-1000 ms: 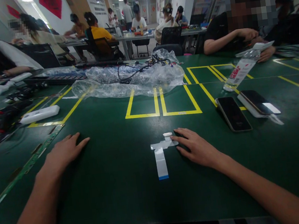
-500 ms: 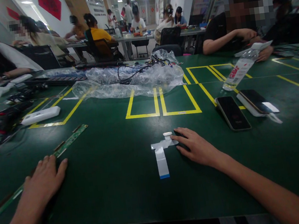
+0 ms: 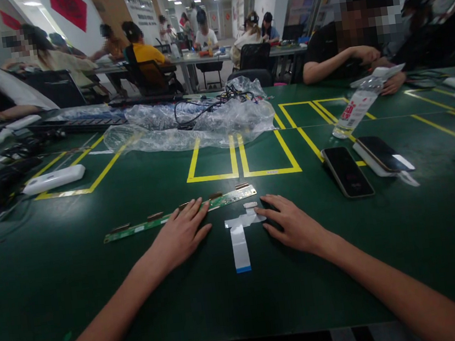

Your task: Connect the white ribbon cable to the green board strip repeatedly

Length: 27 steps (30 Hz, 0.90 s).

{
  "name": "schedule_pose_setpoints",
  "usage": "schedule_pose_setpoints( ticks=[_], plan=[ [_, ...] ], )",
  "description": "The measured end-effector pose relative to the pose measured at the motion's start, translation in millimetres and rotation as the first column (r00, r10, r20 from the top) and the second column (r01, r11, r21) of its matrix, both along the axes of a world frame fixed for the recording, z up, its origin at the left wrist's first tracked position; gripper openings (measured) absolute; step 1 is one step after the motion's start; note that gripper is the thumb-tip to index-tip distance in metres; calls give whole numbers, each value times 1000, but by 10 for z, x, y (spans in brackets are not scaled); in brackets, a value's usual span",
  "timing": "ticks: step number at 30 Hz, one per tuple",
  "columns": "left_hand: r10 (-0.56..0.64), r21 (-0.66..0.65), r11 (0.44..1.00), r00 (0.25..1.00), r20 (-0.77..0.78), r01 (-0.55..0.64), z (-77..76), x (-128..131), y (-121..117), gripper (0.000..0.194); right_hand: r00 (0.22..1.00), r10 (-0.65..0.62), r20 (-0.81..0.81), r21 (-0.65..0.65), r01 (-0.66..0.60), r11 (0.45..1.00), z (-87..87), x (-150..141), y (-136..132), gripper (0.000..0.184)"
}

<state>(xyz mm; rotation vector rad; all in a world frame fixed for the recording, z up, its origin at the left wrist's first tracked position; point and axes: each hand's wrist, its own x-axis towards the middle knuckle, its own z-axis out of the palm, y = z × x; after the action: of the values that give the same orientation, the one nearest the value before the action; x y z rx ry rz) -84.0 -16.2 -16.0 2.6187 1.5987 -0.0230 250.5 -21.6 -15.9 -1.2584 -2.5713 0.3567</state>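
A long, narrow green circuit board [image 3: 230, 195] with several brown connectors along its edge lies slantwise on the green table [image 3: 211, 305]. My left hand [image 3: 181, 231] rests over the board's middle, fingers stretched out and open, hiding part of it. To the right is a white flat ribbon cable [image 3: 240, 246], bent in a T shape, with a blue end toward me and a small connector at its far end. My right hand [image 3: 289, 221] lies with fingers spread, its fingertips touching the cable's right side beside the connector. Neither hand is closed round anything.
Two phones [image 3: 348, 172] and a leaning water bottle [image 3: 351, 114] are at the right. Crumpled clear plastic wrap [image 3: 205, 120] with black cables lies at the back. A white device [image 3: 54, 179] and black tools are at the left. Co-workers [image 3: 347, 62] sit around the table.
My left hand has moved right, and the circuit board has come with it from the far left to beside the ribbon cable, turning flatter. My right hand and the cable stay in place.
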Motion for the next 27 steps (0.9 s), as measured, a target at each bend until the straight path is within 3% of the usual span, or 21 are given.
schedule_pose_setpoints(
  ticks=[4,8,18,27],
  plan=[
    [-82,-12,997,996,28,83,49,373,201,64,1000,-7,17,29,7,1000,24,-13,5,47],
    [-203,-14,979,978,45,204,72,547,279,62,1000,-7,15,21,7,1000,21,-30,17,50],
    [-239,24,971,968,81,238,-47,572,268,65,999,-11,32,-7,11,1000,16,-54,15,58],
    [-282,82,957,957,69,277,-49,670,256,63,999,1,38,-21,0,1000,4,-88,-20,60]
  ],
)
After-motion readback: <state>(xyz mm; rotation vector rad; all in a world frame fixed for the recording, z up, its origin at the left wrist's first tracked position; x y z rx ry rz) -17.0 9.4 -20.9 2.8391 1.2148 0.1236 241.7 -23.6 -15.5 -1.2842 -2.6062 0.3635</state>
